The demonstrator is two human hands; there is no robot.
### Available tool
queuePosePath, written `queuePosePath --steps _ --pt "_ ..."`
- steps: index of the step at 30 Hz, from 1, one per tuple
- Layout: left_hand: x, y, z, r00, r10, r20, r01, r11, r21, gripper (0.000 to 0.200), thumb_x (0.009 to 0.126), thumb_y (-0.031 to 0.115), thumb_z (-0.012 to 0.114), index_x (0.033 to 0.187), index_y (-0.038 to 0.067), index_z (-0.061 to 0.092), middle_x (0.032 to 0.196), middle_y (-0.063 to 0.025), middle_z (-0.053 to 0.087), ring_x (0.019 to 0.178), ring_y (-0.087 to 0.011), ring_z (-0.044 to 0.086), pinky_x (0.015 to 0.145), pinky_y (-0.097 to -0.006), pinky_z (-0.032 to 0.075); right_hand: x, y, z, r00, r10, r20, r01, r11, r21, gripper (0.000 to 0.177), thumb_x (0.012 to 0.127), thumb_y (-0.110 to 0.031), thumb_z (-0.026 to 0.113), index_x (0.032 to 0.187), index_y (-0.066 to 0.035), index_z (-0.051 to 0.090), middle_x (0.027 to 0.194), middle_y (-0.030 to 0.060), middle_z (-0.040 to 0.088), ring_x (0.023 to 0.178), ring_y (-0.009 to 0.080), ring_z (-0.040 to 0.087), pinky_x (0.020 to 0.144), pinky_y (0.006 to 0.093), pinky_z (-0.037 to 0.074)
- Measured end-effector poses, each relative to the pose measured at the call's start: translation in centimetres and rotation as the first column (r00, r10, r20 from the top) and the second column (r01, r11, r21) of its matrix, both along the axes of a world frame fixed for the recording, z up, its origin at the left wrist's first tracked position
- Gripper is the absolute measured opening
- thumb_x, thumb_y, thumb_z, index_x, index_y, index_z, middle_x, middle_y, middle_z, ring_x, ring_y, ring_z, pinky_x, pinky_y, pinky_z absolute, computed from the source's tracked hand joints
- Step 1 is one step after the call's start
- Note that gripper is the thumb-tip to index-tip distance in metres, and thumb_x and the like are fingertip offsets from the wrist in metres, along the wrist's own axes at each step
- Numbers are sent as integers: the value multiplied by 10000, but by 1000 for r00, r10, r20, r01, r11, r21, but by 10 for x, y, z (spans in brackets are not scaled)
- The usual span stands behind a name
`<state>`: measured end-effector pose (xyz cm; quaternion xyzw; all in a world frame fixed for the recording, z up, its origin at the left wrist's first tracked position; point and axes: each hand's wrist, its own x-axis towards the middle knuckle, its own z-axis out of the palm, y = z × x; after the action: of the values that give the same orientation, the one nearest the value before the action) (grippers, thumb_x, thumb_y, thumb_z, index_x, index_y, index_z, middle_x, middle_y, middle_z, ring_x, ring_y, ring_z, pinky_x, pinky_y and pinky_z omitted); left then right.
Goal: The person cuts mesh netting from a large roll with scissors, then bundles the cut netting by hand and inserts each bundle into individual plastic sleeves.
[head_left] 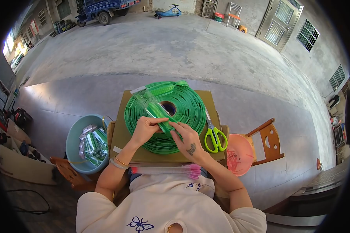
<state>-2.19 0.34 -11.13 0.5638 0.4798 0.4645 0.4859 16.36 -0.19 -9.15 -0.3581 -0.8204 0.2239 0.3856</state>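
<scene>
In front of me a large roll of green strip (pixel 192 110) lies flat on a brown cardboard box (pixel 122 143). Over the roll's near left side, a clear plastic packet (pixel 148 101) with a green strip inside slants toward me. My left hand (pixel 144 131) pinches its near end from the left. From the right, my right hand (pixel 187 140) has thumb and finger closed on the same end; the fingertips partly hide where packet and strip meet. Green-handled scissors (pixel 214 139) rest at the box's right side, blades pointing away.
To the left, a blue basin (pixel 74 155) holds several filled packets (pixel 95 145). At right, a pink basin (pixel 243 149) with pink scraps sits on a wooden chair (pixel 269 141). A bundle of clear, pink-ended strips (pixel 163 170) lies across my lap against the box.
</scene>
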Motion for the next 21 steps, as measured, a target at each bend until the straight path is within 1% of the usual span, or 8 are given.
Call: queuePosePath --steps 2,5,8,11,14,17,20,21 --pt "1 -1 -4 998 -46 53 47 999 -15 371 785 -118 461 1081 39 621 885 -67 651 772 -84 599 714 -245 547 2 5 -7 997 16 73 -33 973 227 285 793 -65 576 1061 32 560 770 162 627 1074 358 513 882 427 419" --pt "3 -5 -6 987 -110 118 114 993 -21 426 795 -128 448 1157 58 574 939 -60 634 816 -84 592 743 -252 548 1 10 -8 983 13 182 -70 947 314 283 782 -62 576 1054 17 565 810 146 633 1180 344 435 983 469 326" --pt "10 -9 -5 986 -90 140 90 996 4 484 800 -136 455 1241 59 499 856 -28 618 786 -81 583 796 -276 536 0 17 -14 981 49 187 -109 939 326 289 781 -68 576 1058 13 560 811 133 635 1197 350 420 1008 505 290" --pt "24 -17 0 977 -52 208 62 997 -44 606 766 -162 452 1312 101 432 716 39 528 663 -22 502 697 -196 507 -2 25 -20 964 95 247 -161 951 264 304 810 -130 562 1072 23 550 859 143 633 1235 358 371 1029 527 237" --pt "28 -26 5 998 -62 26 60 997 49 732 711 -177 451 1363 147 372 620 72 377 567 -1 353 582 -141 383 -12 30 -27 967 125 222 -186 943 278 391 848 -263 526 1096 40 535 957 159 617 1276 359 305 1046 548 170" --pt "28 -28 -3 985 13 -170 8 993 121 739 729 -120 531 1373 190 345 578 -14 482 591 -21 403 617 -181 426 -15 34 -28 948 144 284 -225 933 280 504 861 -379 479 1122 50 524 1042 165 593 1300 356 259 1053 555 129" --pt "29 -29 -2 985 46 -164 -23 990 139 773 703 -115 543 1377 198 328 562 -30 431 559 -38 368 602 -174 393 -18 37 -28 924 157 349 -250 938 240 557 867 -423 436 1175 36 506 1105 176 568 1307 345 247 1063 557 84" --pt "27 -30 -1 980 27 -199 -5 994 108 784 713 -115 539 1391 190 291 583 -35 461 578 -40 399 624 -176 405 -19 37 -28 924 159 349 -253 936 245 566 867 -428 438 1176 42 502 1101 173 571 1308 350 244 1059 563 88"
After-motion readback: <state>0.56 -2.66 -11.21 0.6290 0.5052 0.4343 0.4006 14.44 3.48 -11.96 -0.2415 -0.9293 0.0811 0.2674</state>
